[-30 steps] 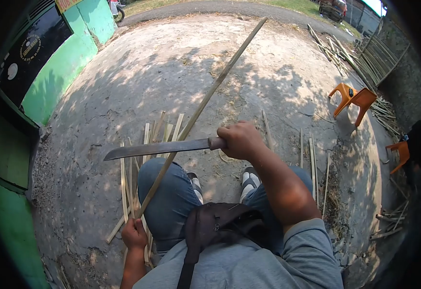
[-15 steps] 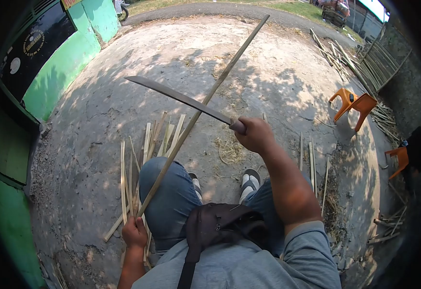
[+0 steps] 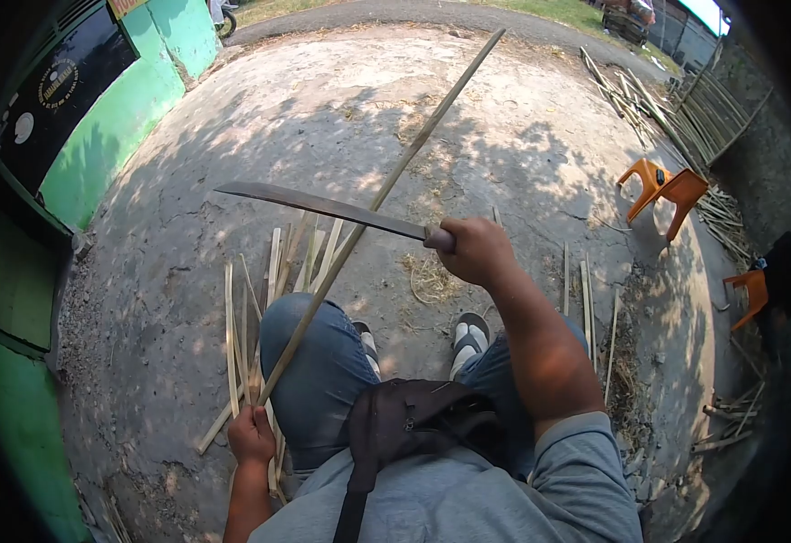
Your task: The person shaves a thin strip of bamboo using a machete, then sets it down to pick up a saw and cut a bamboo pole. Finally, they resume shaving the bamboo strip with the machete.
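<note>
My left hand (image 3: 251, 435) grips the near end of a long bamboo stick (image 3: 395, 174) beside my left knee; the stick slants up and away to the upper right over the concrete ground. My right hand (image 3: 474, 249) is closed on the handle of a long machete (image 3: 323, 207). Its blade points left and lies across the stick about halfway along it. Several split bamboo strips (image 3: 273, 271) lie on the ground in front of my left leg.
A black bag (image 3: 405, 421) hangs at my chest. Two orange plastic stools (image 3: 662, 188) stand at the right, near more bamboo strips (image 3: 587, 303) and stacked poles (image 3: 685, 109). A green wall (image 3: 124, 118) runs along the left.
The machete rose from low over my knee to high across the stick, then came down a little, its tip dropping toward the left. My left hand and the stick stayed put.
</note>
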`<state>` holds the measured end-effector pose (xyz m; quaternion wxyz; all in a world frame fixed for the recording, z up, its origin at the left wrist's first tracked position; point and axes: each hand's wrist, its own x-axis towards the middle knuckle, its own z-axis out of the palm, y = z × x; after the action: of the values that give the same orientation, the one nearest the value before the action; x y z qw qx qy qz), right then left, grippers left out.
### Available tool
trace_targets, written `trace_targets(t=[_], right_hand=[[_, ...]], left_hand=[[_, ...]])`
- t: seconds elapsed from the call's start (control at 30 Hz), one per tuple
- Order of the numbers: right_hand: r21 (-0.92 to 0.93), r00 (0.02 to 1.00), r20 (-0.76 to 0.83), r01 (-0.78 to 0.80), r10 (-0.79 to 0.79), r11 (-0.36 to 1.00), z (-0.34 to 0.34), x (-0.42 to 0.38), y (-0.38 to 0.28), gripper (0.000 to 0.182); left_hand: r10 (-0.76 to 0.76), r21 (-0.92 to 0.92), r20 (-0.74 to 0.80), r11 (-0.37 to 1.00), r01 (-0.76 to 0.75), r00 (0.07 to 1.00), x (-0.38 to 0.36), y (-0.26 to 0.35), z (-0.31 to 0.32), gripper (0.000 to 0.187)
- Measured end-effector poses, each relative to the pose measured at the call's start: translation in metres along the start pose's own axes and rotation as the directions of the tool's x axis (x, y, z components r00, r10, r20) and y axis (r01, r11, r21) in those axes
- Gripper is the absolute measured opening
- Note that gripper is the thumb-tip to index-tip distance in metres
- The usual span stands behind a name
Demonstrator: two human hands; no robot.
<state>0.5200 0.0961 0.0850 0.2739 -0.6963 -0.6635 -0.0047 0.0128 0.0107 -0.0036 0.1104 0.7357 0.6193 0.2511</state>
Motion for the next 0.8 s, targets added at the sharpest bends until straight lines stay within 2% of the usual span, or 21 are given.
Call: trace_targets(t=[0.07, 0.27, 0.4, 0.47, 0.5, 0.63, 0.73, 0.8], right_hand=[[-0.02, 0.999, -0.019, 0.045, -0.045, 0.999, -0.003, -0.004, -0.005, 0.015], [-0.048, 0.976, 0.065, 0.213, -0.21, 0.976, 0.009, -0.007, -0.024, 0.013], [-0.11, 0.969, 0.089, 0.242, -0.232, 0.964, 0.007, -0.003, -0.027, 0.013], [-0.136, 0.971, 0.031, 0.238, -0.236, 0.962, 0.006, 0.002, -0.013, 0.016], [-0.141, 0.981, 0.012, 0.195, -0.195, 0.971, 0.001, 0.005, -0.007, 0.016], [0.025, 0.983, -0.135, -0.122, 0.124, 0.992, 0.009, 0.007, 0.009, 0.016], [0.117, 0.985, -0.118, -0.116, 0.13, 0.986, 0.014, 0.001, 0.007, 0.016], [0.107, 0.992, -0.096, -0.073, 0.084, 0.992, 0.011, -0.002, -0.002, 0.015]], left_hand=[[0.001, 0.009, 0.01, 1.0, -0.001, 1.0, 0.0, -0.002, -0.002, 0.061], [-0.011, -0.015, 0.037, 1.0, 0.012, 0.999, 0.0, 0.0, -0.006, 0.06], [-0.021, -0.026, 0.044, 0.999, 0.022, 0.999, 0.001, -0.006, -0.003, 0.061], [0.001, -0.014, 0.026, 1.0, 0.0, 1.0, 0.0, -0.008, 0.0, 0.062], [0.018, -0.013, 0.015, 1.0, -0.018, 1.0, 0.002, -0.007, 0.001, 0.063], [-0.002, -0.018, 0.019, 1.0, 0.002, 1.0, 0.0, -0.005, 0.003, 0.064], [-0.014, -0.026, 0.028, 1.0, 0.014, 1.0, -0.001, -0.002, -0.001, 0.064], [-0.011, -0.042, 0.035, 0.999, 0.013, 0.999, 0.0, -0.001, -0.002, 0.064]])
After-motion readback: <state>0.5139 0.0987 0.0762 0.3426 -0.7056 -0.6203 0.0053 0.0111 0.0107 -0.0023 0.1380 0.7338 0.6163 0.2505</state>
